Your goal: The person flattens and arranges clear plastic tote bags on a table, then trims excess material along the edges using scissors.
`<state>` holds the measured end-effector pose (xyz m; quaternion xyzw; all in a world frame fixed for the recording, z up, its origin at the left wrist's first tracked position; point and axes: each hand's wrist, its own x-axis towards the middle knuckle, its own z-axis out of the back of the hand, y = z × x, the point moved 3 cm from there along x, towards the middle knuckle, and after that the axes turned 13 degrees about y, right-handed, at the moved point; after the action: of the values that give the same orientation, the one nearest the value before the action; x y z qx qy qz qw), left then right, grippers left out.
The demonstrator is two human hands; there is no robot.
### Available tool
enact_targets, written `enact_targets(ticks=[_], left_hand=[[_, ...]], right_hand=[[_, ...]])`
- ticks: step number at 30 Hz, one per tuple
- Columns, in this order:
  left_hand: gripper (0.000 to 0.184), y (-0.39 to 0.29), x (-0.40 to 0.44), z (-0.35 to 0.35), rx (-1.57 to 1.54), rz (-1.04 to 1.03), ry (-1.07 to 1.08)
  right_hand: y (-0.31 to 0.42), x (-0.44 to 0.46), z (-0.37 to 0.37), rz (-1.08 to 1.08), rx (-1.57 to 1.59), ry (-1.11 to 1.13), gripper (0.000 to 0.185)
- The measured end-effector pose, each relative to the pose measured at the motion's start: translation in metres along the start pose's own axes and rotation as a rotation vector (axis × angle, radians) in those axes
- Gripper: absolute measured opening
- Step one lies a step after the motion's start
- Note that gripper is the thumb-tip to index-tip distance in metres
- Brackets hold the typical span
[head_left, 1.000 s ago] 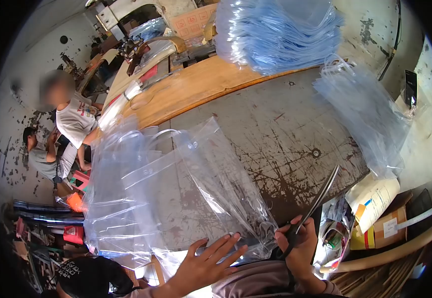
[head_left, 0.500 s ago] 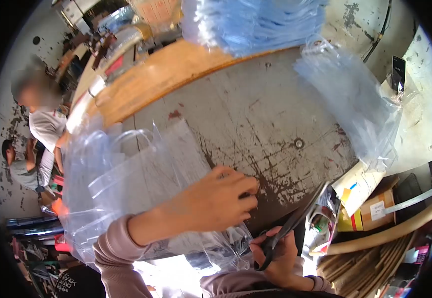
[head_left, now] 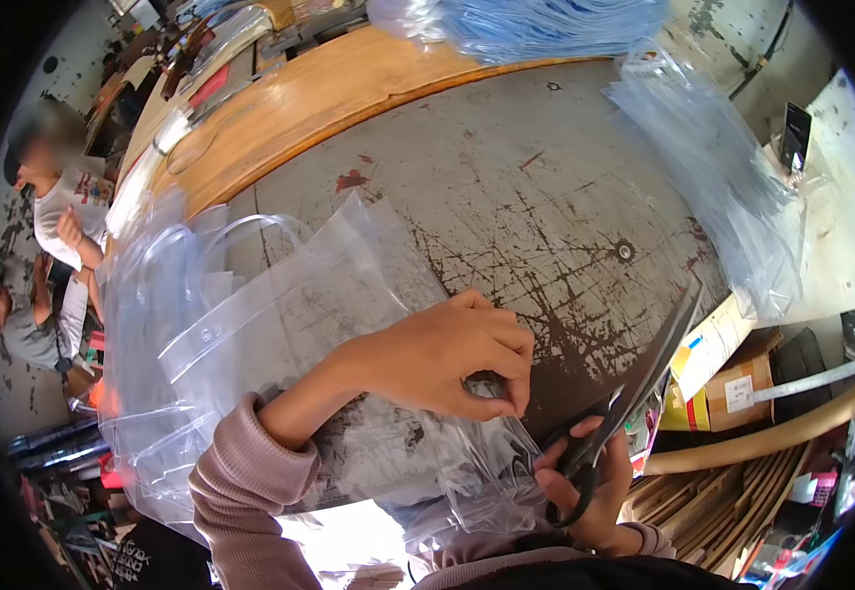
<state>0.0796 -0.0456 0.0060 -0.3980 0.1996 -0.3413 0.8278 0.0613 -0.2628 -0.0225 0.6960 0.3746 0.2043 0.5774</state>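
Observation:
A clear plastic bag lies across the near left of the worktable, its lower edge bunched towards me. My left hand is above this bag, fingers curled and thumb tip against the index finger; whether a bit of plastic is pinched there I cannot tell. My right hand grips black-handled scissors at the table's near edge, blades pointing up and away. Its fingertips touch the bag's crumpled corner. More clear bags with looped handles are piled at the left.
The scratched grey worktable has a raised wooden board behind it. Bluish plastic bags are stacked at the back, with another pile at right. A phone and cardboard box are farther right. Two people are at far left.
My right hand has moved right and the scissors are now more upright in view. The left thumb and index finger have come together. The view has shifted slightly.

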Motion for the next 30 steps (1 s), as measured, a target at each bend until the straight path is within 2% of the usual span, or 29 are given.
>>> enact_targets(ticks=[1,3,5,7,9,12,17,19,23,25,26,27,30], left_hand=[[0.009,-0.001,0.0,0.001,0.003,-0.011,0.007],[0.011,-0.003,-0.002,0.004,-0.067,-0.021,0.021],[0.013,-0.007,-0.003,0.007,-0.053,-0.029,0.025],[0.015,-0.014,-0.005,0.01,-0.034,-0.038,0.027],[0.012,-0.017,-0.004,0.012,-0.098,0.024,0.009],[0.01,-0.018,-0.004,0.011,-0.12,0.097,-0.013],[0.013,-0.026,-0.005,0.015,0.019,-0.046,-0.032],[0.013,-0.028,-0.006,0.014,0.055,-0.094,-0.032],[0.015,-0.025,-0.006,0.013,0.179,0.001,-0.082],[0.016,-0.024,-0.008,0.012,0.194,0.049,-0.107],[0.018,-0.022,-0.012,0.013,0.291,0.146,-0.153],[0.02,-0.02,-0.016,0.014,0.388,0.244,-0.197],[0.025,-0.01,-0.024,0.016,0.506,0.302,-0.238]], right_hand=[[0.001,0.001,0.003,0.005,-0.003,-0.011,0.046],[-0.001,0.003,0.005,-0.01,0.145,0.164,0.051],[-0.004,0.0,0.014,-0.072,0.145,0.203,0.054],[-0.01,-0.004,0.018,-0.226,0.073,0.427,0.055],[-0.007,-0.01,0.015,-0.222,0.087,0.395,0.059],[0.004,-0.022,0.014,-0.374,0.183,0.338,0.065],[-0.001,-0.023,0.023,-0.441,0.165,0.373,0.07],[-0.013,-0.022,0.03,-0.436,0.02,0.486,0.072],[-0.024,-0.016,0.03,-0.417,0.097,0.589,0.074],[-0.015,-0.01,0.023,-0.386,0.118,0.519,0.071],[-0.012,-0.008,0.021,-0.347,0.095,0.509,0.062],[-0.012,-0.007,0.023,-0.35,0.097,0.512,0.062],[-0.015,-0.008,0.032,-0.434,-0.042,0.503,0.057]])
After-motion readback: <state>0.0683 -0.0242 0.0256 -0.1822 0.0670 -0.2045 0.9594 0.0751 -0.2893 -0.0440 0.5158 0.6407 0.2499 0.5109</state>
